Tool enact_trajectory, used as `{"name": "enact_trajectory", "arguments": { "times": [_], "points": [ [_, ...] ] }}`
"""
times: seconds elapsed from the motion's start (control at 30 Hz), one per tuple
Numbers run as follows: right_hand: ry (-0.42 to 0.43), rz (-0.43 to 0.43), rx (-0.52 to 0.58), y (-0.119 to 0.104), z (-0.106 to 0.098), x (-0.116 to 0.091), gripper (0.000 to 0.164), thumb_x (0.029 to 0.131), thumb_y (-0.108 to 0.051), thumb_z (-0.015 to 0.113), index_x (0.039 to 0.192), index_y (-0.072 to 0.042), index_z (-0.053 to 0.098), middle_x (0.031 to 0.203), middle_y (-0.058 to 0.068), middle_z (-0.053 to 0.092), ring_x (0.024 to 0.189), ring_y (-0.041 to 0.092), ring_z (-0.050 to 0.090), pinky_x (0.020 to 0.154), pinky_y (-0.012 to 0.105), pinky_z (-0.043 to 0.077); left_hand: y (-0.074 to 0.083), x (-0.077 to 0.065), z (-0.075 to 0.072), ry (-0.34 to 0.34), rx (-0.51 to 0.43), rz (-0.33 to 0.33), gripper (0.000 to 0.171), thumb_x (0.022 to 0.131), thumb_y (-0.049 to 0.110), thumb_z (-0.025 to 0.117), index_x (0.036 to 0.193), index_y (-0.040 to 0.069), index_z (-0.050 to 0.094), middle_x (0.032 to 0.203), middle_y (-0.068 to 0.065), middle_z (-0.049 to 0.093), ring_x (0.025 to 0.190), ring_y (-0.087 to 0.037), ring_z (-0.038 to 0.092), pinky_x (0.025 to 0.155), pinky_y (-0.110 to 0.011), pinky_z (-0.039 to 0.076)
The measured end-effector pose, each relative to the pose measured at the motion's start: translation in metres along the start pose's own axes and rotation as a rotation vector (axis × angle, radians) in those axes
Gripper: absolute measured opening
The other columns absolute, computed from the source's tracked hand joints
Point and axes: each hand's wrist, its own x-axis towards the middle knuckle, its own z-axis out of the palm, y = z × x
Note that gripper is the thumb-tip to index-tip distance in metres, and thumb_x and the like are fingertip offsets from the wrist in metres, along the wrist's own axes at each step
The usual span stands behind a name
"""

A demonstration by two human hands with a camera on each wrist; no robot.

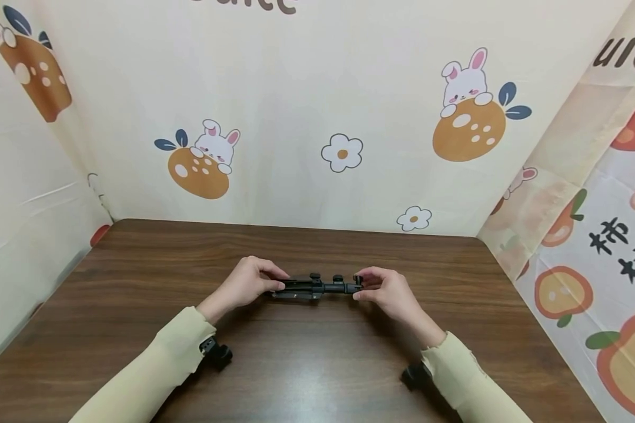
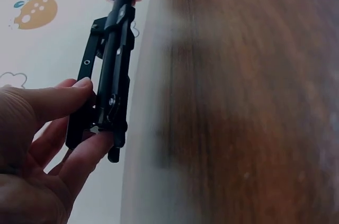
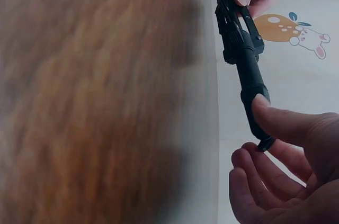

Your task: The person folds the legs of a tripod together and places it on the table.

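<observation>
A small black tripod (image 1: pixel 317 288) with its legs folded together lies crosswise between both hands, close over the table. My left hand (image 1: pixel 247 283) pinches the leg end, with the thumb on one side and fingers on the other, as the left wrist view shows on the folded tripod (image 2: pixel 110 60). At the opposite end, my right hand (image 1: pixel 394 292) holds the narrower tube part. In the right wrist view the thumb rests on the tripod's tube (image 3: pixel 248 70), and the fingers curl near its tip, where a small knob sticks out.
The brown wooden table (image 1: pixel 296 358) runs back to a pale curtain (image 1: pixel 286 88) printed with rabbits and fruit. More printed cloth (image 1: pixel 608 223) hangs along the right side. Black wrist devices (image 1: pixel 216 352) sit at both sleeves.
</observation>
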Motion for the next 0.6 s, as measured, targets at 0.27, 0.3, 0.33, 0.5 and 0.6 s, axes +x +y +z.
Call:
{"name": "enact_trajectory", "arguments": {
  "times": [0.27,0.3,0.33,0.5,0.6],
  "points": [
    [-0.075,0.012,-0.026,0.009,0.001,0.007,0.032,0.079,-0.013,0.085,0.11,-0.012,0.073,0.102,0.002,0.072,0.094,0.018,0.066,0.074,0.032,0.052,-0.004,0.004,0.005,-0.003,-0.007,-0.036,0.015,0.081,0.007,0.082,0.095,0.012,0.08,0.09,0.002,0.075,0.078,-0.011,0.068,0.068,-0.03,0.054],
    [-0.095,0.012,-0.015,0.011,0.001,0.007,0.033,0.081,-0.012,0.084,0.112,-0.011,0.073,0.105,0.003,0.072,0.096,0.019,0.066,0.074,0.031,0.052,-0.004,0.005,0.006,-0.002,-0.005,-0.035,0.015,0.081,0.006,0.082,0.095,0.012,0.08,0.09,0.002,0.075,0.078,-0.011,0.068,0.068,-0.03,0.053],
    [-0.115,0.011,-0.002,0.012,0.0,0.007,0.034,0.083,-0.012,0.082,0.115,-0.01,0.072,0.109,0.004,0.072,0.099,0.02,0.066,0.076,0.031,0.052,-0.004,0.005,0.007,-0.001,-0.002,-0.039,0.015,0.081,0.007,0.082,0.095,0.012,0.08,0.09,0.002,0.075,0.078,-0.011,0.068,0.068,-0.03,0.053],
    [-0.173,0.004,0.045,0.016,-0.003,0.006,0.041,0.087,-0.013,0.078,0.126,-0.006,0.068,0.121,0.006,0.069,0.112,0.023,0.063,0.086,0.034,0.05,-0.001,0.006,0.011,-0.023,0.016,-0.019,0.016,0.081,0.008,0.083,0.096,0.01,0.079,0.088,0.003,0.074,0.078,-0.012,0.065,0.066,-0.031,0.052],
    [-0.18,0.0,0.062,0.016,-0.005,0.006,0.041,0.088,-0.016,0.077,0.127,-0.006,0.067,0.123,0.007,0.068,0.114,0.024,0.062,0.087,0.036,0.05,-0.001,0.006,0.011,-0.031,0.013,-0.018,0.017,0.081,0.007,0.082,0.098,0.009,0.078,0.087,0.004,0.073,0.078,-0.013,0.065,0.065,-0.031,0.052]
  ]
}}
